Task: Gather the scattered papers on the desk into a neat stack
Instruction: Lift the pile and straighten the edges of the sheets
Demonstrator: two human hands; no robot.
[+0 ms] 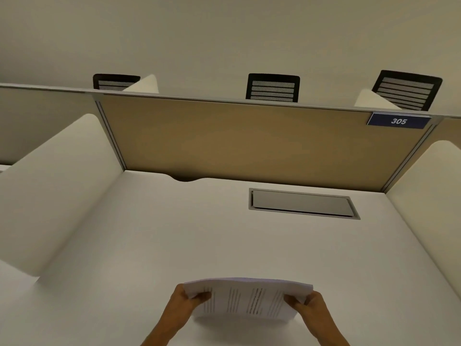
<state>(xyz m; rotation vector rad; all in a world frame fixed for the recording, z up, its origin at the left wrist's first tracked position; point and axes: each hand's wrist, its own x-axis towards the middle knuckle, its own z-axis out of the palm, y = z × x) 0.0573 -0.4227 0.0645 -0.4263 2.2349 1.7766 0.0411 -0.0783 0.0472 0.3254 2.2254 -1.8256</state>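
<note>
The left hand (185,299) and the right hand (308,302) are apart, each clamped on one short end of the stack of papers (245,299), thumbs on the printed top sheet and the other fingers hidden underneath. The stack sits directly between the hands, so neither is nearer to it than the other. Its long axis runs left to right, across the person's front, and it bows upward a little in the middle. It looks lifted and tilted, far edge highest, though whether the near edge touches the desk (174,233) cannot be told.

Beyond the stack, toward the back and slightly to its right, a metal cable hatch (301,203) lies flush in the desk, well apart from the papers. No loose sheets show anywhere else on the desk, so the gathering looks done. What seems left is to square the edges and lay the stack flat, straight down from where it is held
</note>
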